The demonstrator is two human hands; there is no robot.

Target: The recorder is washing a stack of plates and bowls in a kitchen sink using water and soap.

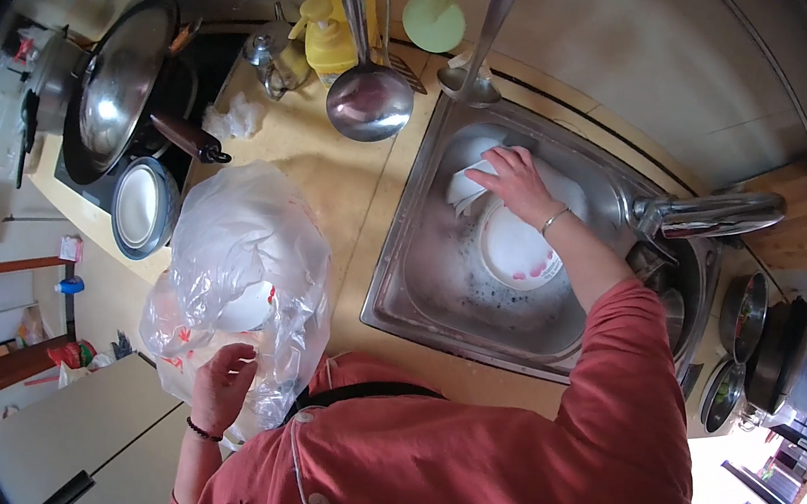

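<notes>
In the sink basin [516, 315], my right hand [521, 187] grips what looks like a folded white cloth [466, 184]. Under that hand lies a white plate with pink flower marks [524, 255], with suds around it. Another white shape beside the plate is partly covered by my hand, so its kind is unclear. My left hand [225, 385] is at the near side of a clear plastic bag [249, 218], fingers apart and slightly curled, holding nothing. Inside the bag is white dishware with red marks [245, 308], mostly hidden by the film.
A chrome faucet [718, 215] reaches over the sink's right side. Metal ladles [369, 102] hang above the counter. A wok [116, 96] and stacked bowls [139, 204] stand left. A yellow pump bottle [327, 42] is behind; metal bowls [743, 316] stand right.
</notes>
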